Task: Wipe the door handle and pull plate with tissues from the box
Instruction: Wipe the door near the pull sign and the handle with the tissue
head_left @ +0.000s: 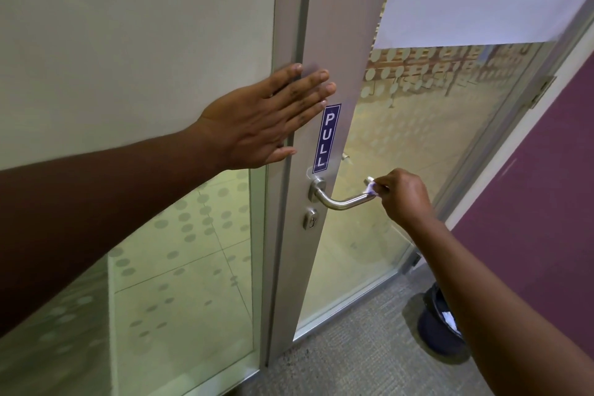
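A steel lever door handle [340, 201] juts right from the grey door stile, below a blue PULL plate [327, 137] and above a round keyhole [311, 219]. My right hand [403, 199] is closed on a small white tissue [371, 187], pressed against the free end of the handle. My left hand [266, 119] lies flat with fingers spread on the door stile and frame, just left of the PULL plate. The tissue box is out of view.
The frosted glass door [401, 145] has a dotted pattern. A dark bin [442, 321] with white paper inside stands on the grey carpet at lower right. A purple wall [540, 190] runs along the right. A glass panel [160, 251] is fixed at left.
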Tool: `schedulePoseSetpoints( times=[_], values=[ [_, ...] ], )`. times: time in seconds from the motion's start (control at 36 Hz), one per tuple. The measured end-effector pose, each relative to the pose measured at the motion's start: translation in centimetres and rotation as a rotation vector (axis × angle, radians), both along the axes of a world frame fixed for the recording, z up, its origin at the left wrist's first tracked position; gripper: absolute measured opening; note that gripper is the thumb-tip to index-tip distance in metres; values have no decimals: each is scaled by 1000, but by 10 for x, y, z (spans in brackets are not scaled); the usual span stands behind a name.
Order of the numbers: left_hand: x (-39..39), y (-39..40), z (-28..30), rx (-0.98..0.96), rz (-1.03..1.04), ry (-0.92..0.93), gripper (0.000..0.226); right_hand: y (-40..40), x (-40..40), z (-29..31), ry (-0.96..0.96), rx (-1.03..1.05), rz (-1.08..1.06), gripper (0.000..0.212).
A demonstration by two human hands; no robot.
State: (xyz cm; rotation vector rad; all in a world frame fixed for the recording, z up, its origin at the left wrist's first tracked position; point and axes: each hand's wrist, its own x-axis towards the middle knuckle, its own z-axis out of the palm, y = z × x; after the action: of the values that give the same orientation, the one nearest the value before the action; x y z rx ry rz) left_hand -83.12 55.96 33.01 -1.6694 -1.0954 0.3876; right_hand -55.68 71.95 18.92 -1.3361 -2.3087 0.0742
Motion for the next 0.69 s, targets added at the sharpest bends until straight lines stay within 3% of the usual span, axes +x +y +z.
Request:
schedulePoseSetpoints(
  times=[0.22, 0.33, 0.44, 0.69],
  values=[
    [-1, 1, 0, 10, -16, -19, 84, -22, 3, -16, 237, -27, -24, 12],
    [-1, 1, 0, 12, -22, -21, 84, -14, 12, -32, 761, -379, -181, 18],
    [-1, 1, -1, 5, -23, -19, 84, -8, 4, -50, 1297, -825, -189, 22],
    [-1, 1, 0, -13, -12, -29, 83, 2, -17, -56, 1793, -1290, 48, 34]
  ],
)
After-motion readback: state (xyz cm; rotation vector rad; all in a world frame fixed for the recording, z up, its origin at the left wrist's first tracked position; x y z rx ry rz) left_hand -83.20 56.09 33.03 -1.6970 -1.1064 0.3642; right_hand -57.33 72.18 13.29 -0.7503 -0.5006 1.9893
